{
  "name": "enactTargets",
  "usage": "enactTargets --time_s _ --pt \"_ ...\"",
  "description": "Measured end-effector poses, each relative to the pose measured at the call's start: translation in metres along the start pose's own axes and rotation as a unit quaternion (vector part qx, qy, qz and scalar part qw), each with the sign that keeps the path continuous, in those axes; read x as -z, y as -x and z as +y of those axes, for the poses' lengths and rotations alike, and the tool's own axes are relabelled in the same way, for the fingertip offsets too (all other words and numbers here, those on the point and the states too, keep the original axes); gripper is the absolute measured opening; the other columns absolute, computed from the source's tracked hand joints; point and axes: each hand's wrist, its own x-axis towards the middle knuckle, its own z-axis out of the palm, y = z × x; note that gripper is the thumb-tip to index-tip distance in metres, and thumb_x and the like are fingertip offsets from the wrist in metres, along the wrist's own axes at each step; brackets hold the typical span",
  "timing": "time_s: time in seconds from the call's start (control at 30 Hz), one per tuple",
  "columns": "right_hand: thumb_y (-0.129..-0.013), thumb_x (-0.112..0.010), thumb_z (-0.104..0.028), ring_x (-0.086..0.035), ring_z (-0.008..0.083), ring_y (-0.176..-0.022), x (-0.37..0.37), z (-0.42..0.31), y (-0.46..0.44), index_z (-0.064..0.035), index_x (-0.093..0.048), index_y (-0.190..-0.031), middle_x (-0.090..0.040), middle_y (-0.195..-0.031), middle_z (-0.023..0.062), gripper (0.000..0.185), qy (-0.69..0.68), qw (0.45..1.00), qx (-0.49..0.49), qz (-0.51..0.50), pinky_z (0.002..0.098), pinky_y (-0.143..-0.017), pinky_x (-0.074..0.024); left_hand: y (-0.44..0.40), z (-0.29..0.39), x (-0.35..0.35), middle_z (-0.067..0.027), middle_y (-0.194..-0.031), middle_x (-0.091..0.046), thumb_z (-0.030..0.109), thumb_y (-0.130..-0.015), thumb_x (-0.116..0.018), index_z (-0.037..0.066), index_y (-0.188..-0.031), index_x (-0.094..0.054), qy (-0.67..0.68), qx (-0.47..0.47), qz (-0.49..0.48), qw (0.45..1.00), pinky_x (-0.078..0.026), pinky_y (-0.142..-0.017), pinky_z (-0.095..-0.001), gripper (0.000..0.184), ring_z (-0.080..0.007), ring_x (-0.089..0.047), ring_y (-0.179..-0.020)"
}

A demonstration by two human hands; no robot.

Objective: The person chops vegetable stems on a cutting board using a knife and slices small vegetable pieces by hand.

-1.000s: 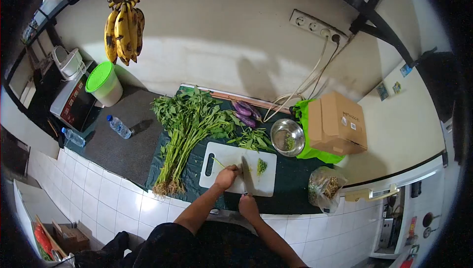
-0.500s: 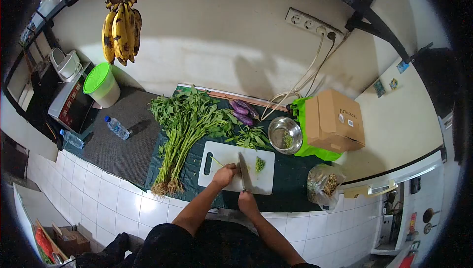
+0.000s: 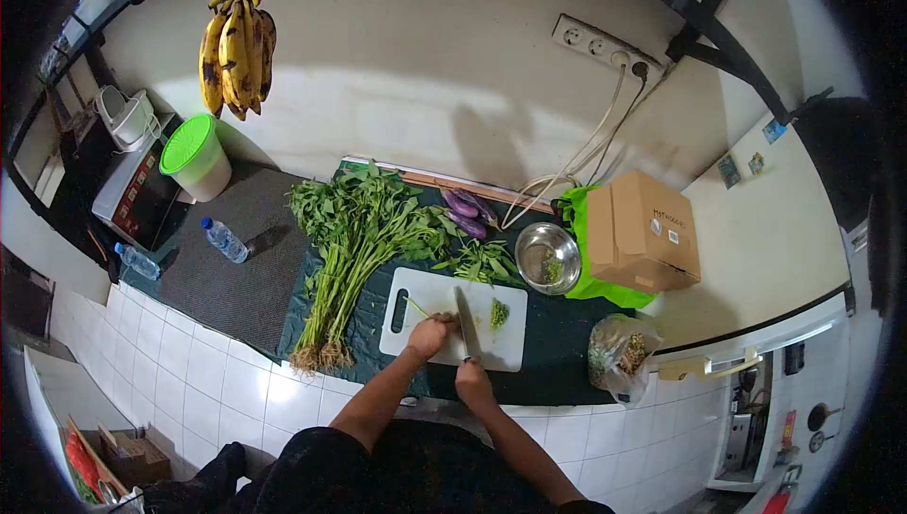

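Observation:
My left hand (image 3: 431, 335) is closed on a green stem (image 3: 413, 306) over the white cutting board (image 3: 402, 349); the stem's end pokes out to the left of the fingers. In my right hand (image 3: 473, 385) is the handle of a knife (image 3: 465, 317), its blade pointing away from me just beside my left fingers. Chopped green pieces (image 3: 499, 314) lie in a small pile right of the blade. Cut leaves (image 3: 479, 263) rest behind the board. A metal bowl (image 3: 565, 273) behind and right of the board holds some green pieces.
Left of the board lies a large bunch of leafy greens (image 3: 364, 240) with roots. Purple eggplants (image 3: 466, 211) sit behind. A cardboard box (image 3: 642, 231) and a plastic bag (image 3: 619, 363) stand right. Further left are a water bottle (image 3: 225, 241), a lidded tub (image 3: 196, 157) and hanging bananas (image 3: 238, 56).
The knife blade has shifted very slightly left, close by my left fingers. Both hands keep their grips, and the chopped pile looks much the same.

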Motion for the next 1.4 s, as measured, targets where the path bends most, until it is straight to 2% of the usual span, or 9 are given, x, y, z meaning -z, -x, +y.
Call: enactTargets --time_s 0.33,0.37,0.43,0.63,0.87,0.93,1.03,1.27,1.4 --pt "-0.096 -0.047 -0.02 -0.062 0.0454 -0.092 0.037 -0.021 -0.019 0.0088 -0.059 -0.093 -0.063 -0.092 0.0334 0.031 -0.188 0.953 -0.236 -0.025 0.0516 -0.08 -0.0487 -0.001 0.0 -0.005 -0.0092 -0.107 -0.062 0.01 -0.08 -0.051 0.008 -0.105 -0.065 -0.044 0.034 -0.017 0.998 -0.053 -0.084 -0.0392 0.028 -0.0307 -0.061 -0.101" --pt "-0.096 -0.047 -0.02 -0.062 0.0454 -0.092 0.023 -0.014 -0.012 0.0088 -0.059 -0.093 -0.063 -0.092 0.0334 0.031 -0.188 0.953 -0.236 -0.025 0.0516 -0.08 -0.0487 -0.001 0.002 -0.001 -0.0092 -0.107 -0.062 0.01 -0.08 -0.051 0.008 -0.105 -0.065 -0.044 0.035 -0.017 0.998 -0.053 -0.084 -0.0392 0.028 -0.0307 -0.061 -0.101" --pt "-0.096 -0.046 -0.018 -0.063 0.0453 -0.093 -0.02 0.011 -0.002 0.0088 -0.06 -0.091 -0.063 -0.094 0.0316 0.031 0.116 0.99 0.084 0.004 0.0523 -0.08 -0.0483 -0.001 0.007 0.007 -0.0091 -0.107 -0.062 0.009 -0.08 -0.052 0.009 -0.104 -0.065 -0.014 0.026 -0.011 1.0 -0.053 -0.085 -0.0398 0.028 -0.0309 -0.06 -0.102" --pt "-0.094 -0.048 -0.017 -0.062 0.045 -0.095 0.003 -0.003 -0.034 0.0075 -0.063 -0.079 -0.063 -0.092 0.0311 0.033 -0.16 0.959 -0.231 -0.016 0.0497 -0.081 -0.0492 -0.001 -0.005 -0.012 -0.0093 -0.106 -0.061 0.009 -0.081 -0.051 0.013 -0.106 -0.065 -0.019 0.014 0.005 1.0 -0.052 -0.086 -0.0395 0.029 -0.0308 -0.06 -0.103" --pt "-0.095 -0.048 -0.021 -0.063 0.0451 -0.096 -0.007 -0.006 -0.008 0.0083 -0.061 -0.093 -0.064 -0.1 0.0313 0.032 -0.142 0.977 -0.158 -0.016 0.0497 -0.084 -0.0495 0.003 0.0 -0.008 -0.0087 -0.11 -0.061 0.009 -0.081 -0.051 0.009 -0.103 -0.066 -0.006 0.023 0.032 0.999 -0.051 -0.089 -0.039 0.027 -0.03 -0.059 -0.106" --pt "-0.098 -0.044 -0.028 -0.062 0.0446 -0.1 -0.089 0.033 -0.01 0.0069 -0.059 -0.108 -0.064 -0.107 0.0274 0.039 0.127 0.992 0.012 0.02 0.0514 -0.087 -0.0495 0.002 -0.001 -0.007 -0.0085 -0.113 -0.06 0.01 -0.081 -0.051 0.009 -0.103 -0.066 -0.003 0.03 0.009 1.0 -0.051 -0.089 -0.0383 0.026 -0.0291 -0.058 -0.109" --pt "-0.097 -0.044 -0.027 -0.063 0.0449 -0.098 0.038 -0.022 -0.029 0.0066 -0.059 -0.105 -0.064 -0.103 0.028 0.037 -0.171 0.947 -0.265 -0.065 0.0517 -0.088 -0.0491 0.002 0.002 0.002 -0.0082 -0.115 -0.059 0.01 -0.082 -0.052 0.01 -0.103 -0.067 -0.046 0.045 -0.036 0.997 -0.052 -0.089 -0.0378 0.026 -0.0282 -0.057 -0.111" --pt "-0.097 -0.044 -0.025 -0.062 0.0453 -0.099 0.002 -0.012 -0.023 0.0076 -0.058 -0.106 -0.063 -0.107 0.0298 0.036 -0.151 0.964 -0.195 -0.103 0.0531 -0.088 -0.0487 0.005 -0.002 -0.006 -0.0091 -0.112 -0.06 0.017 -0.085 -0.054 0.01 -0.11 -0.064 -0.02 0.033 0.011 0.999 -0.053 -0.086 -0.0412 0.028 -0.0309 -0.058 -0.107" --pt "-0.096 -0.046 -0.024 -0.064 0.0452 -0.083 0.009 -0.012 -0.029 0.0043 -0.064 -0.091 -0.066 -0.085 0.0266 0.034 -0.151 0.968 -0.196 0.031 0.0517 -0.077 -0.051 0.006 0.004 0.004 -0.0079 -0.112 -0.06 0.015 -0.085 -0.053 0.009 -0.106 -0.064 -0.03 0.012 0.025 0.999 -0.053 -0.085 -0.0399 0.024 -0.0302 -0.059 -0.104"
